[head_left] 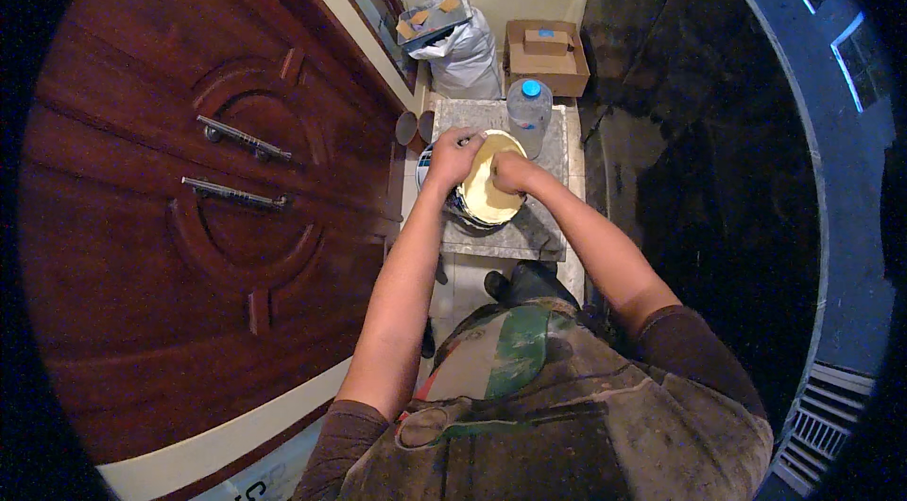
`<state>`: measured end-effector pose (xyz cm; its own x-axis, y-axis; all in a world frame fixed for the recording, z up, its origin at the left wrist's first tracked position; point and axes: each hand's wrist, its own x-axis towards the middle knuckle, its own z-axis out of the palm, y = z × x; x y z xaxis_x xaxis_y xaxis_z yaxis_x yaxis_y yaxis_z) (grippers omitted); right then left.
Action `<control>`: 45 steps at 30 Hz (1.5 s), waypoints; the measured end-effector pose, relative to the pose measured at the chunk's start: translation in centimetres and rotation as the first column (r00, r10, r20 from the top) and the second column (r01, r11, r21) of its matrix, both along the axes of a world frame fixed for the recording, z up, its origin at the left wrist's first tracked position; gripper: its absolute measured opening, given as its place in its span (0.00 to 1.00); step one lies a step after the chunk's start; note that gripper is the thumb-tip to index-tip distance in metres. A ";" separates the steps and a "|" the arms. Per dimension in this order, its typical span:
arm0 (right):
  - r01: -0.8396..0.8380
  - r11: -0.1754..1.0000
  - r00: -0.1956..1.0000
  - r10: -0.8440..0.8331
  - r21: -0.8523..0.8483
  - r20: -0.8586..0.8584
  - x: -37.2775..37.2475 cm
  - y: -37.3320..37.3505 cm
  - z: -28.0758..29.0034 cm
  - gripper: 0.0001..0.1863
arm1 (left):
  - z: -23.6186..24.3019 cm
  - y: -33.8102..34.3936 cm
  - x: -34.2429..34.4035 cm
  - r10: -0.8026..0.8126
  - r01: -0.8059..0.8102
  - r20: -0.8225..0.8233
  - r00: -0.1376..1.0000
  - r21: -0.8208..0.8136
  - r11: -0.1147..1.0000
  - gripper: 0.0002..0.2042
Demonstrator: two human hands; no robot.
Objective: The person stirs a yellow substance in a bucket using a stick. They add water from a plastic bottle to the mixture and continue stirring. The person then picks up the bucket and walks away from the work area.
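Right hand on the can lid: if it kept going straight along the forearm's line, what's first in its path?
The right hand points up and left across the pale yellow lid of the paint can. Going straight on, it would probably meet the left hand first, at the lid's far rim, though depth is hard to judge.

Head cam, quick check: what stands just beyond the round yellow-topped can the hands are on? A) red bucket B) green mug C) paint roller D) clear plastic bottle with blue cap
D: a clear plastic bottle with a blue cap stands on the stone slab just past the can, which the left hand and right hand press on.
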<state>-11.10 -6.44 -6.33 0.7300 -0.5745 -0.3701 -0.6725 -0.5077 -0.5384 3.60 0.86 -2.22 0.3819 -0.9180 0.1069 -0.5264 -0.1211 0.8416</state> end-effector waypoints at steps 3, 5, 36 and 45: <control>-0.278 0.942 0.958 0.259 -0.187 -0.121 -0.1 0.2 0.4 0.14 | 0.1 0.2 -0.2 0.003 -0.002 -0.039 0.999 0.012 1.000 0.16; -0.435 0.900 0.870 0.426 0.022 -0.247 0.5 0.0 0.9 0.14 | 0.4 0.4 -0.4 0.008 -0.008 -0.044 0.999 0.018 1.000 0.15; -0.154 0.979 0.985 0.163 -0.134 0.059 -0.3 -0.7 1.1 0.12 | -0.2 1.7 0.4 0.121 -0.115 -0.112 0.986 0.056 0.992 0.20; -0.279 0.832 0.959 0.268 -0.480 -0.092 -0.2 -1.3 0.6 0.15 | -0.2 1.4 0.3 0.090 -0.086 -0.081 0.993 0.054 0.995 0.18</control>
